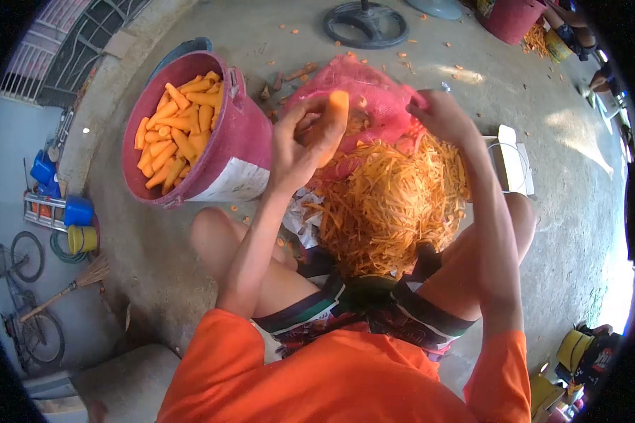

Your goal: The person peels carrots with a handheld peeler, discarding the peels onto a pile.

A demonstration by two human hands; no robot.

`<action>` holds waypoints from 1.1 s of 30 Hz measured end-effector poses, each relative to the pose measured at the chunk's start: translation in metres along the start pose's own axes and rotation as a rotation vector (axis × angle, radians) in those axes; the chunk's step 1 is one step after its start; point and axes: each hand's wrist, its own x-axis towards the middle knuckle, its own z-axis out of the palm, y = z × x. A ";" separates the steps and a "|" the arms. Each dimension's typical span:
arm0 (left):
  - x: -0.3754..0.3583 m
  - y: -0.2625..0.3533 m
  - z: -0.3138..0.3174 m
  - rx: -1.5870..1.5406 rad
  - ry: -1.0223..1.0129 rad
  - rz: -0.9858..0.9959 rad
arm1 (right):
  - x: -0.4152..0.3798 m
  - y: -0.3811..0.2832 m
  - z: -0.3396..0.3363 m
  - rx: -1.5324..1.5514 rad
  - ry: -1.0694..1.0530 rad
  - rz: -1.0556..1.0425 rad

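My left hand (pixel 302 137) is wrapped round a carrot (pixel 339 101), its blunt orange end pointing up between the fingers. Over at the pink mesh sack (pixel 374 92), my right hand (pixel 441 115) has its fingers curled closed at the sack's right edge. Motion blur hides whether they grip the mesh or some small tool. Below both hands, between my legs, lies a large heap of carrot peelings (pixel 395 204). To the left of my left hand stands a red tub (pixel 250 134) filled with peeled carrots (pixel 176 134).
A white box (pixel 508 162) sits on the floor beyond my right knee. A round dark metal base (pixel 365 27) stands ahead, with carrot scraps scattered near it. Along the left wall are a bicycle (pixel 32 303), a broom (pixel 70 285) and buckets. Another person's legs show at upper right.
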 end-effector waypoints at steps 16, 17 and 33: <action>0.006 -0.020 0.019 -1.096 -0.178 -0.766 | -0.009 -0.090 -0.003 0.582 0.312 -0.627; 0.006 -0.022 0.022 -1.038 -0.146 -0.778 | 0.001 -0.068 0.000 0.671 0.351 -0.502; 0.010 -0.019 0.017 -1.192 -0.133 -0.814 | -0.011 -0.079 -0.007 0.761 0.402 -0.450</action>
